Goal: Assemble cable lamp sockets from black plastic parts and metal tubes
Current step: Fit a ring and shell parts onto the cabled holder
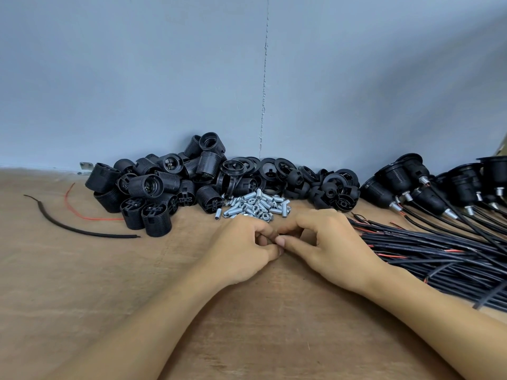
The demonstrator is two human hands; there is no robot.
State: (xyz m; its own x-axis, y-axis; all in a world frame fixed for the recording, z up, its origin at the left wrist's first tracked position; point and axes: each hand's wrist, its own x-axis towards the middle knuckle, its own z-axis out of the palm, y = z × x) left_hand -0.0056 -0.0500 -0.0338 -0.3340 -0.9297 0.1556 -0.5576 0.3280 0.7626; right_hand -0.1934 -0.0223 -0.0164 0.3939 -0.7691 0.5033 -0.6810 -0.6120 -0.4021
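Firstly, strays: off to the left, a scrap of black cable (pixel 82 232) lying curved on the table, with a thin red wire (pixel 93 217) just behind it. Small metal bracket (pixel 85 166) at the foot of the wall, far left. Both hands low in the middle, knuckles hiding the near edge of the tube heap. Right wrist against the edge of the cable bundle.

Left hand (pixel 241 248) and right hand (pixel 329 242) tip to tip, resting on the table. Grip on either side: fingers curled inward, tips pressed together, contents hidden. Impossible to tell holding from bare clench.

Metal tubes (pixel 255 205): short, silvery, threaded, heaped just beyond the fingers, between the two black piles. Threaded shells (pixel 153 185): black ribbed cylinders, stacked left of centre against the wall, some showing an open end, some on their sides. Rings and domed caps (pixel 299 179): black, piled right of the tubes. Finished sockets (pixel 389 174): far right, on their sides, metal tube at each neck, black cable trailing out. Cable bundle (pixel 439 256): black leads, red cores showing at stripped ends, fanned across the right of the table.

Table (pixel 82 283): bare brown wood, scuffed. Wall (pixel 137 78): flat blue-grey, with one vertical crack (pixel 264 105) running up from behind the rings.
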